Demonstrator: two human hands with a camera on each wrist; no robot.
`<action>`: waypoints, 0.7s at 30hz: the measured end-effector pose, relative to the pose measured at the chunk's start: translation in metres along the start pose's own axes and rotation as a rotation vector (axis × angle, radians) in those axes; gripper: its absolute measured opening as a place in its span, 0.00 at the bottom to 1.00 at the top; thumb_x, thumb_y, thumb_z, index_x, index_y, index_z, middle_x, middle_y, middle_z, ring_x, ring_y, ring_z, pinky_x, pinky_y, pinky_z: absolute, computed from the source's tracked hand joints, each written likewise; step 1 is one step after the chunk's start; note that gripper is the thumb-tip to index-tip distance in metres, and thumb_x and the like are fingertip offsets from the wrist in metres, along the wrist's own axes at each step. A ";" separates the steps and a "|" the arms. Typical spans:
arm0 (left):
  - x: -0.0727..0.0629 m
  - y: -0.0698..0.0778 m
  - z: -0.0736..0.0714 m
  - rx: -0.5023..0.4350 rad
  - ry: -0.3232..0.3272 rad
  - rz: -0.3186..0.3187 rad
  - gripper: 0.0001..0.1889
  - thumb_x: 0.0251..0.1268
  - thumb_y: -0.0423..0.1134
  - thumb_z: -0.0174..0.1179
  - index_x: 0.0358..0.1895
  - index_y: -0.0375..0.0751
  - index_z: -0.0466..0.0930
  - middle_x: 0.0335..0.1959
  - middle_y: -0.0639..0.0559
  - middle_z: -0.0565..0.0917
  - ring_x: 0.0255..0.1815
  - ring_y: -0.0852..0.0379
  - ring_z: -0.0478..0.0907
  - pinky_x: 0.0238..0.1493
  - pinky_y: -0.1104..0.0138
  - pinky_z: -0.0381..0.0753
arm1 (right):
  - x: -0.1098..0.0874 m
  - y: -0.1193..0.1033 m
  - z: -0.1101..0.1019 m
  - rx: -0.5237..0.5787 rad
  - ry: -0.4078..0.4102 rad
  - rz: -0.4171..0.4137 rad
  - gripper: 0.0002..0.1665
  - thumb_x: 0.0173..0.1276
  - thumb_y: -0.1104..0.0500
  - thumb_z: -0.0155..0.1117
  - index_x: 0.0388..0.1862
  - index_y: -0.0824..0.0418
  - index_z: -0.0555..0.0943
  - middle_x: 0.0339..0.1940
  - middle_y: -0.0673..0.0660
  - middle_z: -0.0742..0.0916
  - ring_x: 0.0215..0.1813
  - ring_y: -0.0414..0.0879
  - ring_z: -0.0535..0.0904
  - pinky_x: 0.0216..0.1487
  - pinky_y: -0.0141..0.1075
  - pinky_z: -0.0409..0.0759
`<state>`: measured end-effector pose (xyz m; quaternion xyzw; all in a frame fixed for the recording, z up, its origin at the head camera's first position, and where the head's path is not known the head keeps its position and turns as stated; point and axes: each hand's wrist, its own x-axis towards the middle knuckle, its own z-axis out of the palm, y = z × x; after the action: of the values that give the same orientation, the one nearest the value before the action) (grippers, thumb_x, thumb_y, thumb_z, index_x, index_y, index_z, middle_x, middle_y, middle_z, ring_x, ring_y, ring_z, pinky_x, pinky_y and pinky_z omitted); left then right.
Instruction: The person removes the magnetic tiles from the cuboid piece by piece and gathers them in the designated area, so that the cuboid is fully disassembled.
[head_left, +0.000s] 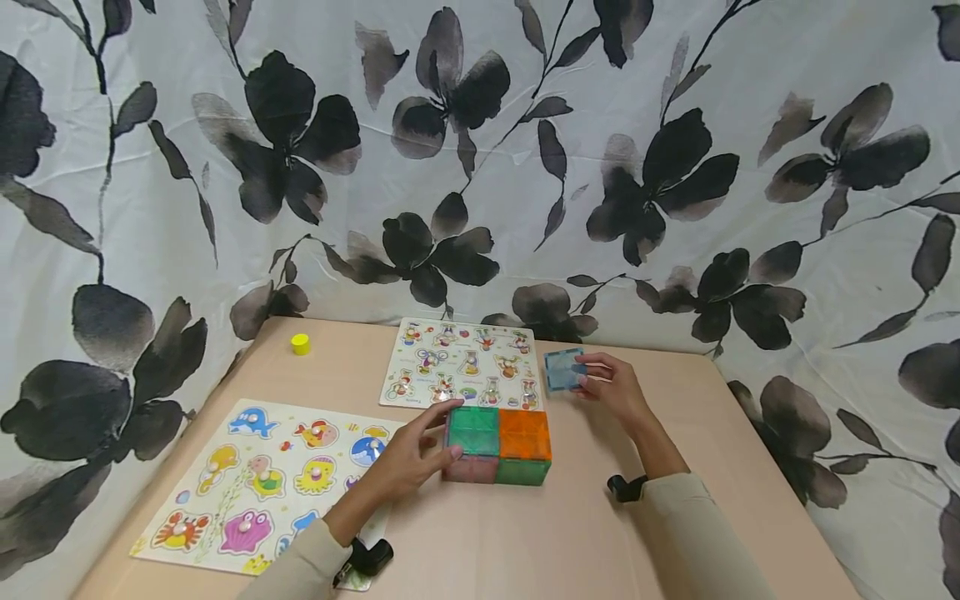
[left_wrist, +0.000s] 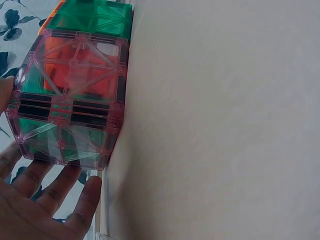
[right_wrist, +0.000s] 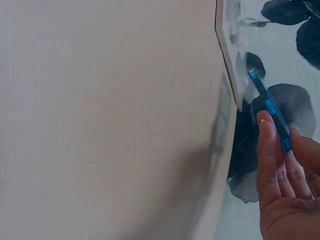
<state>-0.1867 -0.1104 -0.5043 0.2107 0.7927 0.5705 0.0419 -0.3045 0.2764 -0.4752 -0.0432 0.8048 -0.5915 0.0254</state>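
A low block of translucent magnetic tiles [head_left: 498, 446] stands on the table, with green and orange tiles on top and pink and green ones in front. My left hand [head_left: 408, 458] holds it at its left end, thumb by the front top edge and fingers toward the back. In the left wrist view, red shows inside the pink-framed block [left_wrist: 70, 100]. Off to the block's right and farther back, my right hand [head_left: 618, 387] pinches one blue magnetic tile [head_left: 562, 369] between thumb and fingers. The right wrist view shows this blue tile [right_wrist: 270, 107] edge-on.
A knob puzzle board of sea animals [head_left: 288, 487] lies at the left, partly under my left forearm. Behind the block is a second picture puzzle board [head_left: 461, 362]. A small yellow cylinder [head_left: 300, 343] stands at the back left. Floral cloth [head_left: 450, 167] hangs behind the table.
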 end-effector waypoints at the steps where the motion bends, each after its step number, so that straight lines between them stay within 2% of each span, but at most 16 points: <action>1: 0.000 0.000 0.000 0.001 0.000 0.000 0.34 0.76 0.46 0.67 0.80 0.64 0.64 0.82 0.48 0.69 0.79 0.38 0.70 0.72 0.37 0.76 | 0.003 0.001 0.001 0.005 0.003 0.009 0.27 0.75 0.76 0.62 0.71 0.68 0.77 0.62 0.79 0.84 0.45 0.54 0.93 0.50 0.40 0.91; 8: -0.001 0.002 0.001 0.001 -0.002 -0.005 0.34 0.76 0.46 0.67 0.80 0.63 0.65 0.82 0.47 0.69 0.80 0.38 0.70 0.73 0.36 0.75 | 0.023 0.010 0.005 0.045 0.020 0.099 0.27 0.76 0.76 0.60 0.72 0.70 0.76 0.62 0.80 0.84 0.42 0.57 0.94 0.47 0.40 0.92; 12: -0.001 0.002 0.001 0.000 -0.003 -0.009 0.34 0.76 0.46 0.67 0.80 0.63 0.65 0.82 0.47 0.69 0.80 0.39 0.70 0.74 0.36 0.75 | 0.029 0.017 0.007 0.041 0.028 0.172 0.26 0.78 0.73 0.60 0.73 0.68 0.75 0.58 0.78 0.86 0.39 0.54 0.94 0.45 0.40 0.93; 16: -0.001 0.002 0.001 0.004 0.000 -0.009 0.34 0.76 0.46 0.67 0.80 0.64 0.65 0.82 0.48 0.69 0.80 0.39 0.70 0.73 0.36 0.75 | 0.031 0.019 0.011 -0.058 0.051 0.200 0.25 0.79 0.69 0.62 0.73 0.63 0.77 0.57 0.73 0.87 0.38 0.51 0.93 0.42 0.37 0.93; 21: -0.001 0.001 0.001 0.005 0.001 -0.006 0.34 0.76 0.46 0.67 0.80 0.64 0.64 0.82 0.48 0.69 0.80 0.39 0.70 0.73 0.36 0.76 | 0.032 0.019 0.011 -0.270 0.070 0.147 0.24 0.79 0.63 0.65 0.72 0.60 0.79 0.68 0.70 0.84 0.46 0.53 0.92 0.43 0.35 0.92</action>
<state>-0.1854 -0.1100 -0.5038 0.2081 0.7947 0.5686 0.0427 -0.3358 0.2684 -0.4960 0.0335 0.8784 -0.4756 0.0342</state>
